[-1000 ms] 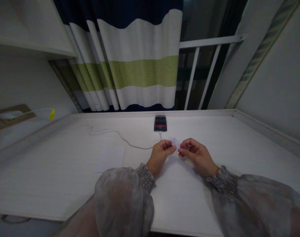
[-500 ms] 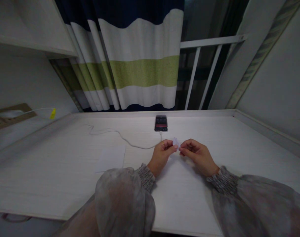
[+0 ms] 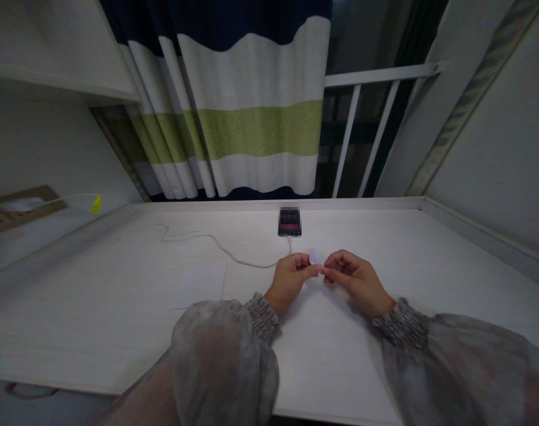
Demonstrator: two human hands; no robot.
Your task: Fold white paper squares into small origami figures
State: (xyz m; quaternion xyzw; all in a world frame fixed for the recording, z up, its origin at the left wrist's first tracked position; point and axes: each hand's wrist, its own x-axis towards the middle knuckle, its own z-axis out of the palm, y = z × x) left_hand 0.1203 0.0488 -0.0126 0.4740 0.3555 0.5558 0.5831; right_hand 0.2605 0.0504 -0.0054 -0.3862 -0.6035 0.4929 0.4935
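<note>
**A:** What do the two hands hold?

**B:** The left hand [image 3: 290, 279] and the right hand [image 3: 354, 279] meet above the middle of the desk [image 3: 96, 307]. Each is closed in a narrow pinch, thumb against forefinger, on the same scrap of paper [image 3: 315, 257]. The scrap is small, white and folded. It stands up between the two sets of fingertips, lifted just clear of the desk top. A ring [image 3: 293, 258] shows on one finger of the left hand. Both wrists wear gathered grey sleeves.

**A:** What lies around them?

**B:** A phone [image 3: 289, 222] lies flat just beyond the hands, near the far edge of the desk, and its screen is blurred. A white cable [image 3: 216, 244] runs from the phone's near end, passes beside the left hand and curls away toward the left wall. A flat sheet of paper [image 3: 200, 285] rests on the desk to the left of the left hand, apart from it. On the left wall sits a socket plate [image 3: 16, 207], with a second lead carrying a yellow tag [image 3: 95, 204]. Behind the desk hangs a striped curtain [image 3: 251, 124] of navy, white and green, and to its right stands a white railing [image 3: 375, 74].
</note>
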